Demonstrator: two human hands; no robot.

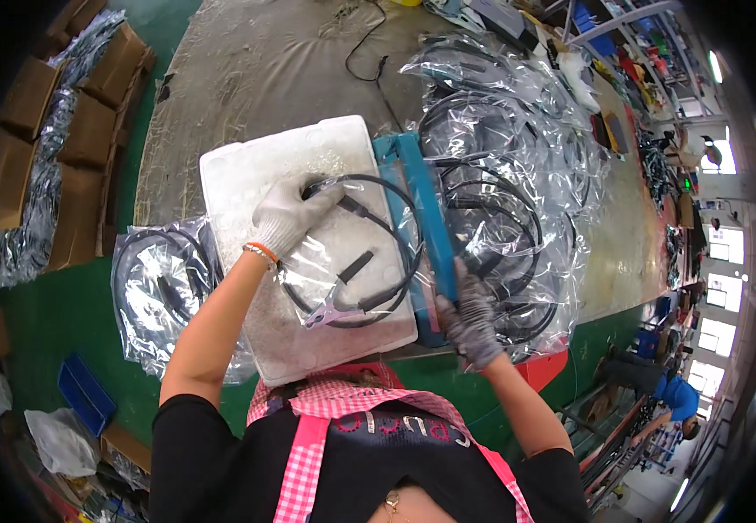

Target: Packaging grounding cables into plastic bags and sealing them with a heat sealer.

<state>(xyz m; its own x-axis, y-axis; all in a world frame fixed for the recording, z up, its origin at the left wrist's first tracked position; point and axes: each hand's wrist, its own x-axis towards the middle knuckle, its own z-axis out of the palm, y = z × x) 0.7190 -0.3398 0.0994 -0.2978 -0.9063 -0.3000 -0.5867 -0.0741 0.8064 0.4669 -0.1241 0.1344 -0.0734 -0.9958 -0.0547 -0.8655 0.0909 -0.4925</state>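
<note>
A coiled black cable with a metal clamp (332,312) lies in a clear plastic bag on a white foam block (247,174). My left hand (295,209), in a white knit glove, has its thumb and fingers closed on the upper left of the bagged cable. Across the bag's right side runs the long blue bar of a bag sealer (430,200). My right hand (474,322), in a grey glove, is closed around the near end of that bar, its fingertips partly hidden.
Several bagged black cables (500,183) are heaped right of the sealer. Another bagged cable (164,288) hangs at the table's left edge. Cardboard boxes (90,131) with plastic bags stand at the far left. A thin black cord (365,65) crosses the table (256,70). A person in blue (678,398) is at right.
</note>
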